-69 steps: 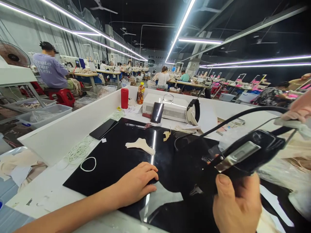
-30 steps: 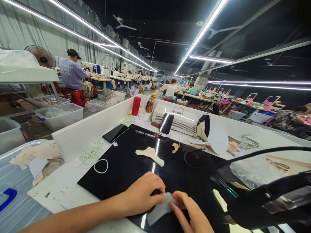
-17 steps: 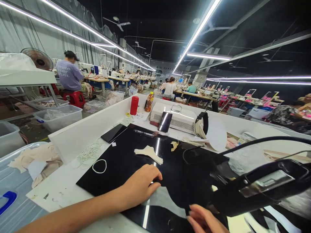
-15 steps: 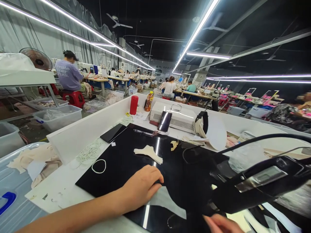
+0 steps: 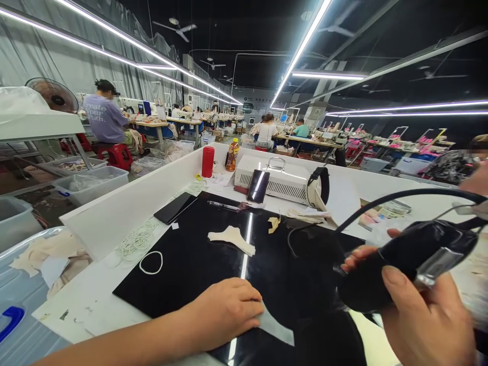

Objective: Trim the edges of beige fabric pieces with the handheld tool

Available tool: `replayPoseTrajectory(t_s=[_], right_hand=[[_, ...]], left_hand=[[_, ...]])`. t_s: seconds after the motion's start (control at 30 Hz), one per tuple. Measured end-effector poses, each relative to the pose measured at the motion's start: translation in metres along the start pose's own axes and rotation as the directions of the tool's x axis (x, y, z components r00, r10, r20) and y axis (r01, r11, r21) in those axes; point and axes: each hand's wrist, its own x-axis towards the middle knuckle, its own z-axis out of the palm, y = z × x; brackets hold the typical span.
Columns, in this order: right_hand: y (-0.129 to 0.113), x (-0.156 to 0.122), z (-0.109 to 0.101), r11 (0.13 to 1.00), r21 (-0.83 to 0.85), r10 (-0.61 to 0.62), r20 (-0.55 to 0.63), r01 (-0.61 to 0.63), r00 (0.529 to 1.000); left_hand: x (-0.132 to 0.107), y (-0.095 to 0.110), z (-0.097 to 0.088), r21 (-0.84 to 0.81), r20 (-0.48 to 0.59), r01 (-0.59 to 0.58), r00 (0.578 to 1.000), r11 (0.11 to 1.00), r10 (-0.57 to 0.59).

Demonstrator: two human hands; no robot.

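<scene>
Head view: long bright workroom, black board [image 5: 183, 277] on a white bench up close, two hands over it.
Left hand [image 5: 229, 310]: palm down on the board, fingers loosely bent over a grey fabric piece [image 5: 277, 329] (can't tell whether it's pinching or just pressing, the fingertips hide that).
Grey piece: flat on the black board, the rest of it sticking out to the right of those fingers.
Right hand [image 5: 423, 310]: wrapped firmly around a black tool [image 5: 419, 244], thumb on the near side, fingertips poking out on the far side.
Tool: raised to the right of the grey piece, well apart from it, front end blurry, black cable [image 5: 404, 192] arching over it.
Cream cutout [image 5: 231, 237]: lying farther up the board, beyond the left hand, with a small tan scrap [image 5: 273, 224] to its right.
White loop [image 5: 151, 273]: near the board's left edge.
Back of bench: phone [image 5: 258, 186] leaning on a white box [image 5: 285, 177], red cup [image 5: 208, 162] beside a drink bottle [image 5: 232, 156].
</scene>
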Motion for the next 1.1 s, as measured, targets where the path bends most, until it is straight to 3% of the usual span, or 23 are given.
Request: replayPoseTrajectory(t_s=[0.1, 0.4, 0.6, 0.8, 1.1], right_hand=[[-0.004, -0.005, 0.01, 0.983, 0.124, 0.117, 0.126, -0.133, 0.985], [-0.012, -0.04, 0.057, 0.915, 0.369, 0.001, 0.404, -0.164, 0.915], [-0.01, -0.05, 0.074, 0.845, 0.521, -0.053, 0.305, -0.12, 0.951], [-0.005, -0.058, 0.082, 0.869, 0.485, -0.011, 0.218, -0.099, 0.976], [-0.002, -0.058, 0.085, 0.881, 0.468, -0.029, 0.198, -0.068, 0.98]], left_hand=[[-0.002, 0.0, 0.001, 0.005, -0.024, -0.003, 1.0, 1.0, 0.003], [-0.001, 0.0, 0.008, 0.015, -0.061, -0.035, 0.997, 0.999, 0.036], [0.0, 0.001, 0.009, 0.047, -0.05, -0.061, 0.997, 0.997, 0.064], [-0.002, -0.001, 0.015, 0.074, -0.067, -0.05, 0.996, 0.996, 0.055], [-0.001, 0.001, 0.014, 0.112, -0.098, -0.067, 0.992, 0.991, 0.078]])
